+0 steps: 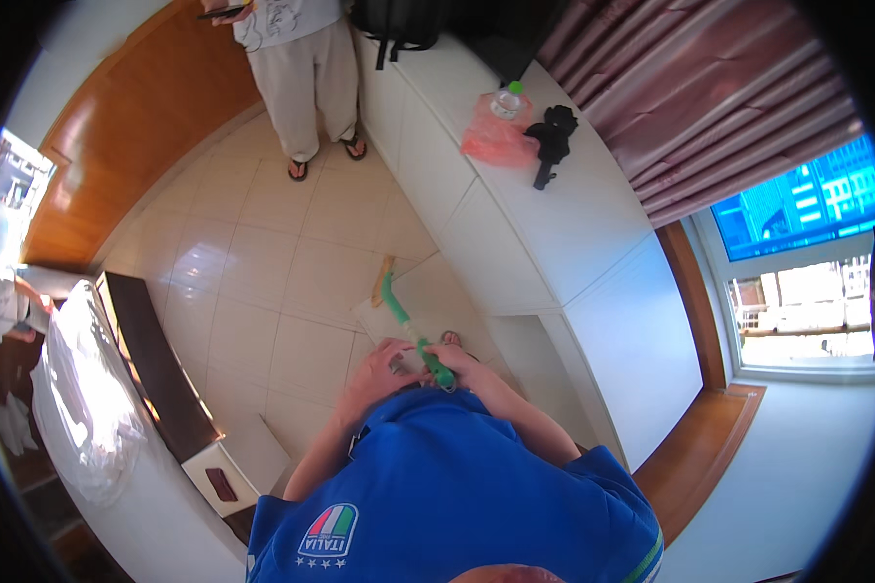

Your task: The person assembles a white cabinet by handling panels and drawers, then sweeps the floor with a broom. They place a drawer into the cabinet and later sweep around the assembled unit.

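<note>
A long stick with a green handle, apparently a broom (395, 301), slants down and away from my waist. Its tan lower end is at the floor, a little ahead of me. Near the top of the handle, my right hand (454, 362) is closed around the green grip. My left hand (384, 367) is on the near left of the handle, its fingers curved and touching it. Part of the grip is hidden behind the fingers.
A white cabinet (496, 219) runs along the right, bearing a pink plastic bag (496, 138), a clear bottle (507, 100) and a black object (552, 144). A person (306, 78) in sandals stands ahead on the tiled floor. To the left are a plastic-covered bed (92, 418) and a small drawer unit (226, 478).
</note>
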The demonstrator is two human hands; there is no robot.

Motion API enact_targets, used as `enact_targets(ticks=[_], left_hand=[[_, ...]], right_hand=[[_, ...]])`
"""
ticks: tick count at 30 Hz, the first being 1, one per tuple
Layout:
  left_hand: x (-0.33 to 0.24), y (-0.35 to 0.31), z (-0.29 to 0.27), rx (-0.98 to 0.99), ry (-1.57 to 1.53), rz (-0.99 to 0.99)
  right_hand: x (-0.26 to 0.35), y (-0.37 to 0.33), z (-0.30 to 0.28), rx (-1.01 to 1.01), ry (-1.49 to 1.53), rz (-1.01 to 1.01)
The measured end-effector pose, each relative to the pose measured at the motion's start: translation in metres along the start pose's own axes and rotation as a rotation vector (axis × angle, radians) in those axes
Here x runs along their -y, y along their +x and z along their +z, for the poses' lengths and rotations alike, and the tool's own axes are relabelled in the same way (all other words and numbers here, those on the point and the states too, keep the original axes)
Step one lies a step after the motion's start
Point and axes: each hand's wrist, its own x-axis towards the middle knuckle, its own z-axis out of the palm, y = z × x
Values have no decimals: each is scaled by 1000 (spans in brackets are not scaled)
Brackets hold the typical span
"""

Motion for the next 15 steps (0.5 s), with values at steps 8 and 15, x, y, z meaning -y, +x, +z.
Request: enact_targets(ticks=[8, 15], left_hand=[[-26, 62, 26, -24, 89, 207], [-1, 115, 34, -192, 107, -111]], right_hand=[[33, 41, -21, 387, 56, -191], [129, 12, -76, -140, -699, -444]])
